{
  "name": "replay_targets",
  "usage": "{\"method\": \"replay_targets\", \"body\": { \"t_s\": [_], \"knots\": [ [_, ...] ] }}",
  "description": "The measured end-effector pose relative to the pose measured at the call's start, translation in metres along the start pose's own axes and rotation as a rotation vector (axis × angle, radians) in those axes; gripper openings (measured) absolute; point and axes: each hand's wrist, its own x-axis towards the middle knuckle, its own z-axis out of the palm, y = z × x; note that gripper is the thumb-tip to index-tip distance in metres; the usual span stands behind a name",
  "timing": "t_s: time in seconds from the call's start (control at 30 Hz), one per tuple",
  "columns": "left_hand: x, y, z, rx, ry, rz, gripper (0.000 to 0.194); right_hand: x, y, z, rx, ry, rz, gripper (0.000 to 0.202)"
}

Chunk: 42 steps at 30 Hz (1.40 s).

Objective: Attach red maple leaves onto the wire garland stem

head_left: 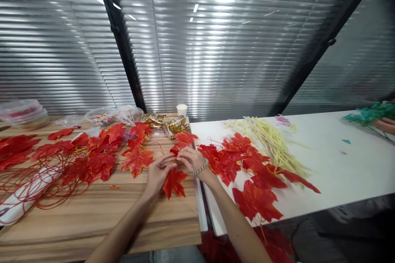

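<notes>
Left hand (158, 171) and right hand (191, 159), the latter with a bead bracelet (200, 168) at the wrist: fingertips pinched together at one spot near the top of a red artificial maple leaf (174, 182). Whether the pinch lands on leaf stem or on thin red vine cannot be told.

Leaf location: flat on the wooden table (101, 218), close to its right edge, just beside the gap to the white table (354, 168).

Handling, as judged: very light, thin, limp fabric; not fragile, but prone to creasing and to snagging on neighbouring leaves. Best grip point: the stem or central rib, not the lobes.

Outward to the left: more red leaves (101, 156) and a tangle of red vine strands (40, 185), a snag hazard. Outward to the right: a run of leaves (247, 172) across the white table, yellow stems (271, 141) beyond. Far edge: paper cup (182, 109) and gold wrappers (175, 124).

Open room: bare wood toward the near edge; bare white surface far right.
</notes>
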Motion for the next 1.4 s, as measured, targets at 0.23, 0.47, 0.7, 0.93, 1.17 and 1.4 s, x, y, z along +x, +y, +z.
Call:
{"method": "replay_targets", "body": {
  "t_s": [0.23, 0.47, 0.7, 0.93, 1.17, 1.4],
  "knots": [
    [-0.001, -0.012, 0.002, 0.058, -0.012, 0.051, 0.038, -0.002, 0.013, 0.008, -0.072, 0.012, -0.024, 0.018],
    [-0.001, -0.014, 0.004, 0.069, 0.006, 0.060, 0.038, 0.000, 0.017, 0.005, -0.043, 0.043, -0.033, 0.015],
    [-0.003, -0.013, 0.007, 0.060, -0.023, 0.033, 0.036, -0.001, 0.014, 0.006, -0.088, -0.002, -0.058, 0.015],
    [-0.001, -0.013, 0.005, 0.029, 0.015, 0.027, 0.037, 0.000, 0.009, 0.001, -0.078, 0.005, -0.068, 0.014],
    [-0.002, -0.011, 0.008, 0.047, -0.004, 0.022, 0.037, -0.001, 0.008, 0.001, -0.062, -0.015, -0.051, 0.012],
    [-0.001, -0.011, 0.005, 0.073, -0.008, 0.052, 0.036, -0.002, 0.011, 0.002, -0.091, -0.016, -0.042, 0.013]
  ]
}}
